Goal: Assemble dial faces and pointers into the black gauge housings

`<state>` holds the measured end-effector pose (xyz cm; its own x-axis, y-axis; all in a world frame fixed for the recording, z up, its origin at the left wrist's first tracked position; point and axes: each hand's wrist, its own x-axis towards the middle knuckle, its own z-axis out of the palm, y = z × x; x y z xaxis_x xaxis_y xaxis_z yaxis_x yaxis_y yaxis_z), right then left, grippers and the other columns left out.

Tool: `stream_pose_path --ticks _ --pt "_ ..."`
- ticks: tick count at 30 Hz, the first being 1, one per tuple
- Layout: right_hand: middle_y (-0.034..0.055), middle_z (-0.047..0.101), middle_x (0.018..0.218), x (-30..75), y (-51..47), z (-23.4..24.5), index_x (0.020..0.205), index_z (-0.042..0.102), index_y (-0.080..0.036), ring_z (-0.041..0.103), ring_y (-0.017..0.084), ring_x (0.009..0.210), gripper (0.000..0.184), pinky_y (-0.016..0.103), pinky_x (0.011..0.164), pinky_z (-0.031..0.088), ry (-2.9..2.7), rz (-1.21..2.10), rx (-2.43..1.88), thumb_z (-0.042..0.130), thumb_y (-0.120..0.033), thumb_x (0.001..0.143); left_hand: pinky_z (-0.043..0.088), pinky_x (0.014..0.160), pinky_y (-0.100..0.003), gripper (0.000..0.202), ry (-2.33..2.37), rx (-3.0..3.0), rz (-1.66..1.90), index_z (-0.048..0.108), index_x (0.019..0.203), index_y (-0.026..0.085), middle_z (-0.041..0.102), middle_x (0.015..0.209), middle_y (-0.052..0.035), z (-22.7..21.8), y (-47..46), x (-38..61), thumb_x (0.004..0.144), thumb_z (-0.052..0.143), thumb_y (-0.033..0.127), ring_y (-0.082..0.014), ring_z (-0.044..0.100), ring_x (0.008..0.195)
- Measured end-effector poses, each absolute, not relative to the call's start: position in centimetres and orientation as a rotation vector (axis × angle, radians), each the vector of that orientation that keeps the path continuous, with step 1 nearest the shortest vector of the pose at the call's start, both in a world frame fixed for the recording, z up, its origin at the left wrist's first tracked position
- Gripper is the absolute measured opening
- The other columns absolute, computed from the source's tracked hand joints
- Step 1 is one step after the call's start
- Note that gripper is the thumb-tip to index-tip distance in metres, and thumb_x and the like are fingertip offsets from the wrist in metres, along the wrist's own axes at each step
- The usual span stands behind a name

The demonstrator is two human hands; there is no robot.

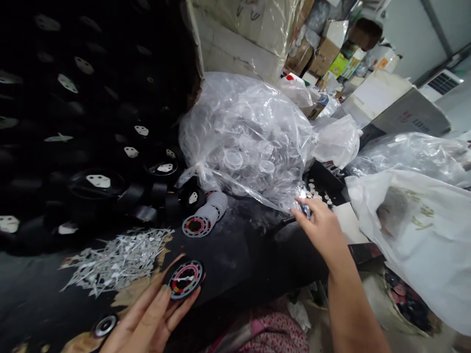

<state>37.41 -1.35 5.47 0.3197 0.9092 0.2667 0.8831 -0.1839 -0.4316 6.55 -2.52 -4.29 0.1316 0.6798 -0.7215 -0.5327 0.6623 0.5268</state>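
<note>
My left hand (156, 314) grips a round dial gauge (186, 278) by its rim, face up. The dial is black with red and yellow bands and a white pointer. My right hand (318, 225) reaches to the lower right edge of a clear plastic bag (250, 113) full of round transparent covers (233, 158). Its thumb and forefinger are apart, beside a small dark and blue item (306, 210); I cannot tell whether they touch it. A fanned stack of printed dial discs (196, 226) lies between the hands, and a heap of thin white pointers (116, 260) sits left.
Black round housings (162, 169) with white plates pile up at left. A dark tray (324, 181) holds small white pieces behind my right hand. A white bag (415, 245) stands at right, and a ring-shaped part (105, 325) lies at the lower left. Cartons (397, 105) stack behind.
</note>
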Motion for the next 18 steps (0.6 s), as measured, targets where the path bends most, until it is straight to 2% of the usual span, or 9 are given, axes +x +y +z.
stream_pose_path --ticks 2,4,6,8,10,11,15,18 --pt "0.0093 0.070 0.113 36.3 1.1 6.5 0.113 0.069 -0.020 0.063 0.024 0.108 0.029 0.038 0.096 0.047 -1.672 -0.147 -2.047 0.051 -0.036 0.098 0.058 0.090 -0.029 0.046 1.144 0.155 0.880 0.073 0.116 0.029 0.067 0.134 -0.0009 -3.9 -2.3 7.0 0.072 0.081 0.043 -0.0296 0.067 0.115" --pt "0.0103 0.067 0.123 35.2 4.9 7.0 0.123 0.065 -0.020 0.060 0.024 0.115 0.032 0.040 0.099 0.044 -1.818 -0.146 -2.211 0.043 -0.026 0.100 0.057 0.091 -0.027 0.044 1.143 0.168 0.880 0.073 0.114 0.029 0.067 0.134 -0.0008 -3.2 -2.2 7.3 0.074 0.081 0.044 -0.0288 0.064 0.120" --pt "0.0150 0.062 0.132 34.6 8.8 6.8 0.131 0.060 -0.016 0.052 0.033 0.124 0.039 0.052 0.101 0.040 -1.869 -0.149 -2.439 0.048 -0.016 0.094 0.056 0.092 -0.027 0.044 1.135 0.186 0.878 0.073 0.114 0.029 0.067 0.134 -0.0005 -2.4 -2.2 7.4 0.074 0.081 0.044 -0.0281 0.063 0.122" --pt "0.0180 0.067 0.123 34.3 11.4 6.4 0.124 0.065 -0.013 0.051 0.037 0.123 0.038 0.058 0.101 0.037 -1.894 -0.119 -2.494 0.050 -0.010 0.089 0.056 0.092 -0.027 0.047 1.128 0.194 0.877 0.072 0.115 0.029 0.067 0.134 -0.0012 -2.0 -2.4 7.2 0.072 0.082 0.046 -0.0279 0.065 0.119" --pt "0.0178 0.071 0.114 34.3 12.2 5.9 0.116 0.070 -0.013 0.051 0.037 0.121 0.033 0.060 0.100 0.035 -1.911 -0.110 -2.485 0.051 -0.010 0.089 0.056 0.091 -0.027 0.052 1.124 0.190 0.873 0.072 0.116 0.029 0.067 0.134 -0.0027 -1.9 -2.6 6.8 0.069 0.084 0.048 -0.0282 0.069 0.112" --pt "0.0167 0.070 0.116 34.2 12.1 5.7 0.113 0.072 -0.015 0.051 0.037 0.121 0.030 0.060 0.100 0.035 -1.918 -0.116 -2.475 0.052 -0.013 0.090 0.057 0.091 -0.027 0.053 1.123 0.187 0.877 0.072 0.115 0.028 0.067 0.135 -0.0035 -2.0 -2.6 6.7 0.068 0.085 0.048 -0.0287 0.070 0.110" --pt "0.0074 0.062 0.135 33.7 9.9 5.5 0.110 0.073 -0.022 0.048 0.034 0.121 0.029 0.052 0.099 0.038 -1.921 -0.122 -2.396 0.047 -0.025 0.097 0.055 0.097 -0.033 0.051 1.080 0.210 0.905 0.070 0.118 0.026 0.068 0.133 -0.0063 -2.8 -2.7 6.4 0.073 0.082 0.045 -0.0306 0.067 0.115" --pt "0.0096 0.065 0.129 33.3 9.2 5.2 0.115 0.070 -0.021 0.051 0.032 0.116 0.028 0.049 0.097 0.039 -1.888 -0.075 -2.365 0.051 -0.023 0.095 0.051 0.104 -0.037 0.049 1.039 0.225 0.895 0.067 0.123 0.025 0.069 0.131 -0.0081 -3.5 -2.8 6.3 0.078 0.079 0.042 -0.0311 0.065 0.118"
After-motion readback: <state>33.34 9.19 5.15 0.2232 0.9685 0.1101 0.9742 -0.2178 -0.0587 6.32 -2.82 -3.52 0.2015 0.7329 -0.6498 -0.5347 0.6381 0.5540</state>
